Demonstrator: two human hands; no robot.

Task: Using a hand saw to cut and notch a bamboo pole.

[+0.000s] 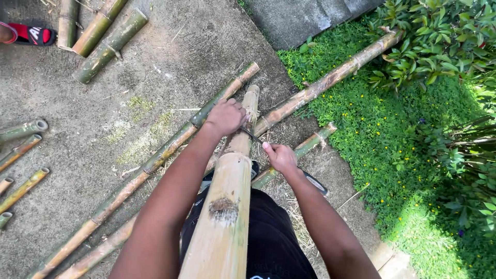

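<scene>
Bamboo pole runs out from the lap, far end down on the concrete. Looks stiff, smooth and fairly hefty, so grab near a joint. Left hand is clamped round it near the frayed tip; right hand pinches a thin blade just beside. Blade's mostly hidden, edge hard to make out.

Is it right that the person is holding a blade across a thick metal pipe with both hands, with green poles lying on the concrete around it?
Not quite. It is no metal pipe: the head view shows a thick, pale bamboo pole. The left hand and right hand do hold a blade across it, and green bamboo poles lie on the concrete around it.
</scene>
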